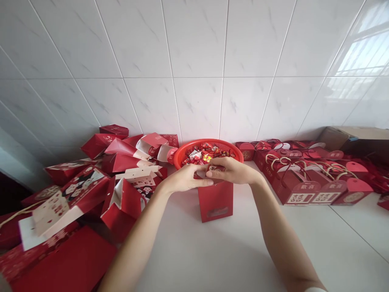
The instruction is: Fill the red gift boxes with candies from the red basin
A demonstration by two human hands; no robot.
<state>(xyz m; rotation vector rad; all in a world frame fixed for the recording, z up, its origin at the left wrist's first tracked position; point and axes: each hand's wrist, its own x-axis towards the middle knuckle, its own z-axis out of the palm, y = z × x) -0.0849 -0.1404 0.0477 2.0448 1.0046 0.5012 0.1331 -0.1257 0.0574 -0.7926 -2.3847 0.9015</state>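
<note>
A red paper box (216, 202) stands upright on the white surface, in front of a red plastic basket (180, 152) of wrapped candies (217, 151). Both hands are at the top of this box. My left hand (190, 177) is bent round the left side of its top flaps, the fingertips reaching toward the middle. From the right, my right hand (226, 170) lies over the top with its fingers curled on the flaps. Part of the box top is hidden under the fingers.
Many opened red boxes (123, 207) are heaped at the left. Red boxes with rope handles (300, 188) stand in rows at the right, beside a brown carton (352, 136). A tiled wall (197, 101) rises behind.
</note>
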